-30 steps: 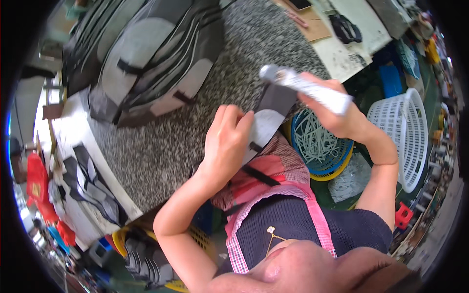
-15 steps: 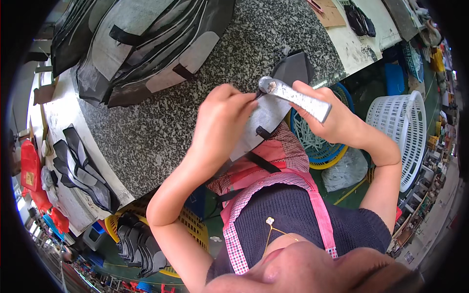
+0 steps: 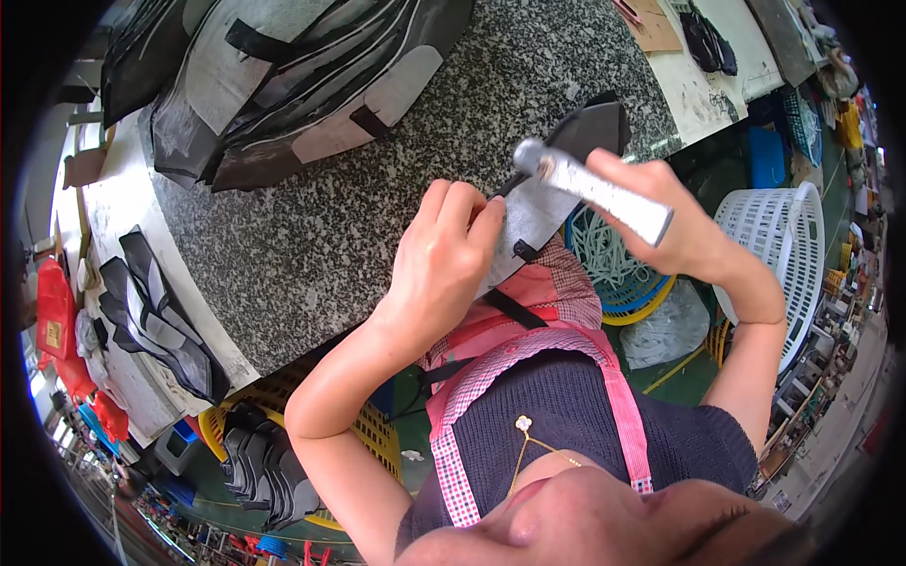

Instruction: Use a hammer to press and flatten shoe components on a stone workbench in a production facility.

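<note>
A flat black-and-grey leather-like piece [image 3: 542, 215] with a small black tab lies over the table's near edge and my lap. My left hand [image 3: 442, 247] is closed, thumb and fingers pinching the piece's upper left edge. In my right hand [image 3: 672, 223] is a hammer [image 3: 604, 191], gripped close to its metal head. The hammer's round face hangs just above the piece, to the right of my left fingertips. My right fingers hide most of the handle.
A thick pile of similar black-and-grey pieces [image 3: 311, 104] occupies the far left of the speckled stone tabletop [image 3: 274, 255]. More pieces [image 3: 165, 325] rest on the pale left ledge. A blue basket of pale strips [image 3: 609, 250] and a white basket [image 3: 797, 236] stand right.
The hammer has moved slightly right and away from my left fingertips. My left hand has shifted a little down along the piece's edge. The whole view has drifted slightly.
</note>
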### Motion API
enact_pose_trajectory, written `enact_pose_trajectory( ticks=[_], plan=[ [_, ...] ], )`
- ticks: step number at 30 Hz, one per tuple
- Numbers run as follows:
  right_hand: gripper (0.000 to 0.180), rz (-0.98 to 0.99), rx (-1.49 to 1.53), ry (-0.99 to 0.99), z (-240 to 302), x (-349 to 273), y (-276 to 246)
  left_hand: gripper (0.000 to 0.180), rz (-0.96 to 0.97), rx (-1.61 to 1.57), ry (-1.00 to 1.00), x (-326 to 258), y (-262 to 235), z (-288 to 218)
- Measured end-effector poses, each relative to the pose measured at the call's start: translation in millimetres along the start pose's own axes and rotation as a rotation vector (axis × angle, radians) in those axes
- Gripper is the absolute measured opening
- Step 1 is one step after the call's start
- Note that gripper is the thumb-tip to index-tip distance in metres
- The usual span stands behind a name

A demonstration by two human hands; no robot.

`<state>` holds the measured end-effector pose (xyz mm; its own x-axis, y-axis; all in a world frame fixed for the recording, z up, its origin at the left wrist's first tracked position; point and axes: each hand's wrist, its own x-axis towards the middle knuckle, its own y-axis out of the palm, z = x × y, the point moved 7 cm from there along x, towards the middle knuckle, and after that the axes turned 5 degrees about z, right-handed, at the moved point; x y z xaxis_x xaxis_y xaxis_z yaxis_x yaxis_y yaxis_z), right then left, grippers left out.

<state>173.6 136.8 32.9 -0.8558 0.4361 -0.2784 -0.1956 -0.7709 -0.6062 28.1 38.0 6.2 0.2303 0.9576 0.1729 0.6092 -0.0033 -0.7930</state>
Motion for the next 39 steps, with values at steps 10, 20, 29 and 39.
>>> enact_pose_trajectory(
  ticks=[10,20,29,39],
  plan=[
    [0.022,-0.099,-0.056,-0.17,16,2,1,0.015,-0.121,0.187,-0.018,-5,-1,-3],
    [0.017,-0.037,0.082,-0.095,15,10,21,0.018,-0.089,-0.019,-0.199,-23,-16,20],
    [0.021,0.21,0.059,-0.069,24,11,41,0.016,-0.116,-0.073,-0.168,-41,-15,16],
    [0.024,0.243,-0.159,-0.188,27,8,61,0.012,-0.136,0.215,0.002,-52,-21,-2]
  ],
)
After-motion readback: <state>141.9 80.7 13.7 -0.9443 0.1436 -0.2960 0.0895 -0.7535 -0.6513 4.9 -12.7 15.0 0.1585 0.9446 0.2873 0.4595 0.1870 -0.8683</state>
